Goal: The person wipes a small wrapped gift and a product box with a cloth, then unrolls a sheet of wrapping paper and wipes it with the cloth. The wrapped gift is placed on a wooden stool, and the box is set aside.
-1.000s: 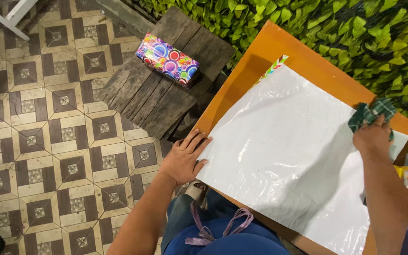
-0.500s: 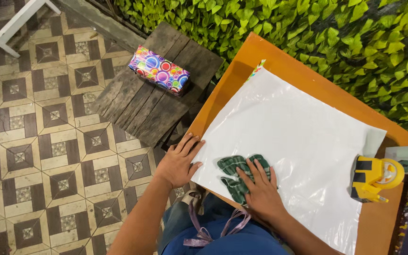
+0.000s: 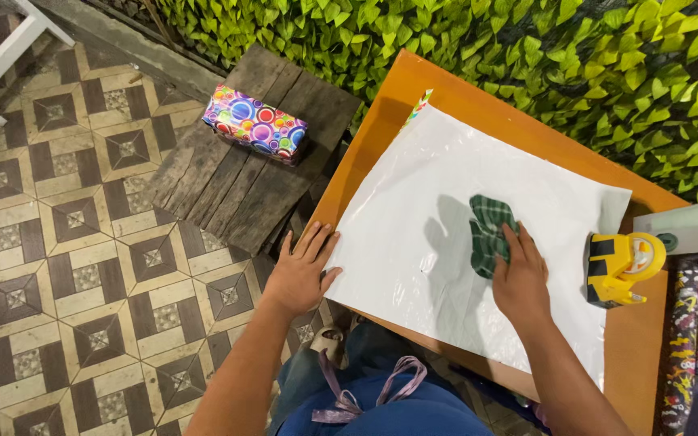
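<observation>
While the left hand (image 3: 296, 274) lay flat, pinning the white sheet (image 3: 414, 242) at the table's (image 3: 446, 89) left edge, the right hand (image 3: 519, 278) pressed a green cloth (image 3: 488, 230) mid-sheet; even pressure, strokes away from the pinned edge, would avoid wrinkles.

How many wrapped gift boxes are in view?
1. A gift box in colourful circle-patterned paper lies on the dark wooden bench left of the orange table; others could sit outside the frame.
</observation>
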